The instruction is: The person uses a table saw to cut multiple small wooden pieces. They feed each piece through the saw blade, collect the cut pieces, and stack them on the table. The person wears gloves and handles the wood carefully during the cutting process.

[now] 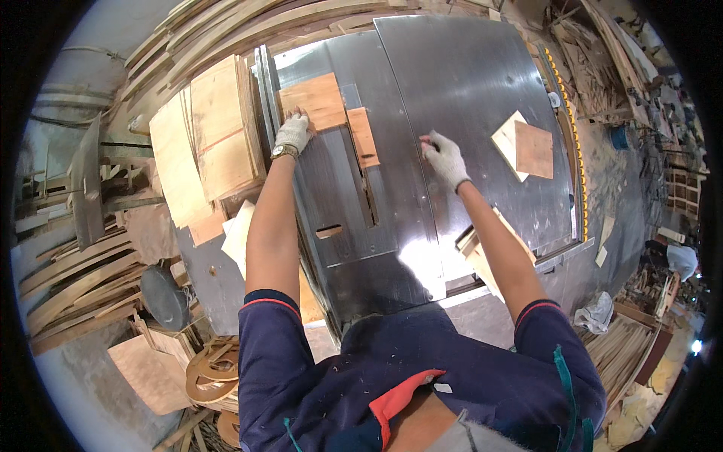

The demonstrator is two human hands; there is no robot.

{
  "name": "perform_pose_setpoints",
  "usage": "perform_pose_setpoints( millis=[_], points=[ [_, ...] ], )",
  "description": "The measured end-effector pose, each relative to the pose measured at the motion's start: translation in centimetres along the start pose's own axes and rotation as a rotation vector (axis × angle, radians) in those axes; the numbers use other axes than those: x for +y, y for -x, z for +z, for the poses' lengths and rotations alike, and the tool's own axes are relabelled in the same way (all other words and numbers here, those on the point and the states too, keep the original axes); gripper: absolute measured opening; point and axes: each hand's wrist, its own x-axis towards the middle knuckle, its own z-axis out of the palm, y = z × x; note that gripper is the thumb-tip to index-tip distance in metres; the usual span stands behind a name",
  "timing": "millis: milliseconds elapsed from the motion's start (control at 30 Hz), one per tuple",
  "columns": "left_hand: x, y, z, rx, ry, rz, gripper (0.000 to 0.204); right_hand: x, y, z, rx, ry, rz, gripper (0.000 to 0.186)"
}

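Observation:
My left hand (294,132), in a white glove with a watch at the wrist, rests its slightly bent, parted fingers on the lower-left part of a plywood board (316,98), beside a metal fence (268,83) on the steel saw table (482,83). A narrower wood piece (363,138) touches the board's right end, beside a slot in the table. My right hand (446,162), also gloved, is over the table right of that piece, fingers loosely curled and apart, nothing in them. Under my right forearm lie more wood pieces (476,252), partly hidden.
Plywood stacks (222,120) stand left of the fence. Two square offcuts (533,149) lie on the table's right. A yellow toothed strip (574,135) runs along the right edge. Lumber piles (83,279) surround the table. At far right another person (678,260) bends over.

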Motion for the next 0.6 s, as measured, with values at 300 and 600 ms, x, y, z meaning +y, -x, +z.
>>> perform_pose_setpoints(
  millis=[300,600],
  points=[
    [-3.9,-7.9,-2.0,0.079,0.041,0.024,0.071,-7.2,-13.8,6.4,-0.234,0.371,-0.392,0.031],
    [-3.7,-13.7,-4.6,0.164,0.014,0.028,0.096,-2.1,-6.9,1.1,-0.297,0.560,-0.380,0.023]
  ],
)
